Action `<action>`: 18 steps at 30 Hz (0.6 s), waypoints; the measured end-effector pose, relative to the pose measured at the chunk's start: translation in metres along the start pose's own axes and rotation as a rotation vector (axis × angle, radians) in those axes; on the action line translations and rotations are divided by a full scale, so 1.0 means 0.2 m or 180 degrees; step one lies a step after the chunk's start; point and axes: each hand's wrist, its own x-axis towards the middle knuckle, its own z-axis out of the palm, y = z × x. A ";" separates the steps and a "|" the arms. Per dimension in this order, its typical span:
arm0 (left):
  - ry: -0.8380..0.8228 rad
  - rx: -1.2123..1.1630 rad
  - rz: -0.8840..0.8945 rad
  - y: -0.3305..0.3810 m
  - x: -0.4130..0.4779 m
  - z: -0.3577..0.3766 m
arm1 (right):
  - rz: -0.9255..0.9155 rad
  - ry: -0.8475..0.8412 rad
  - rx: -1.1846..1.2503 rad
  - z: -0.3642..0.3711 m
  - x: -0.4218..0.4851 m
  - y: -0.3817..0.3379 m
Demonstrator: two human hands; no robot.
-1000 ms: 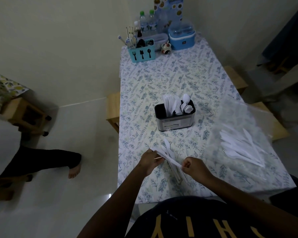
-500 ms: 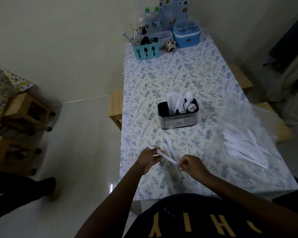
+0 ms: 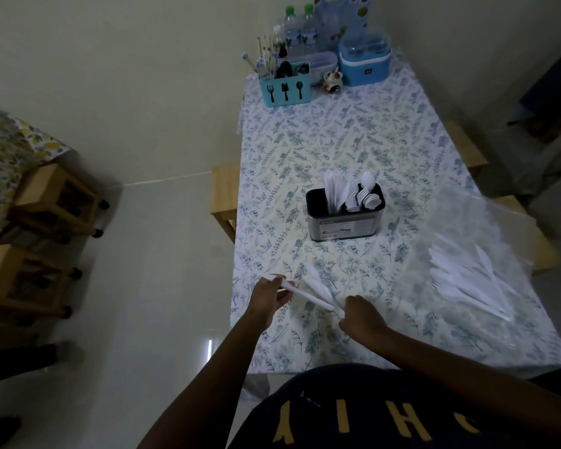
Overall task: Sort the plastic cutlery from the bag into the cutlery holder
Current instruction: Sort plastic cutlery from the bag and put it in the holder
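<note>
My left hand (image 3: 270,295) and my right hand (image 3: 360,315) both grip a small bunch of white plastic knives (image 3: 311,295) low over the near left part of the table; the left pinches one end, the right closes on the other. Past them stands the black and steel cutlery holder (image 3: 344,222) with white knives, forks and spoons upright in it. To the right lies the clear plastic bag (image 3: 467,254) with several white plastic knives (image 3: 470,280) inside.
The table (image 3: 337,131) carries a floral cloth. At its far end stand a teal utensil caddy (image 3: 285,90), water bottles (image 3: 300,34), a blue lidded box (image 3: 365,64) and a small jar (image 3: 332,82). Wooden stools (image 3: 51,202) stand on the floor at left; benches flank the table.
My view has tilted, shifting the scene right. A person seated at left has moved out of view. Both hands keep hold of the knives, which sit slightly lower toward the cloth.
</note>
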 end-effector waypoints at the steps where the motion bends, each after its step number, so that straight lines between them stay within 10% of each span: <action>1: 0.0004 0.0030 -0.0014 0.00 0.00 -0.01 | 0.0025 -0.0008 0.0057 0.00 0.00 0.00; 18: -0.0642 0.0365 -0.0300 0.01 0.02 0.10 | -0.0172 0.0073 0.1374 -0.14 -0.05 0.04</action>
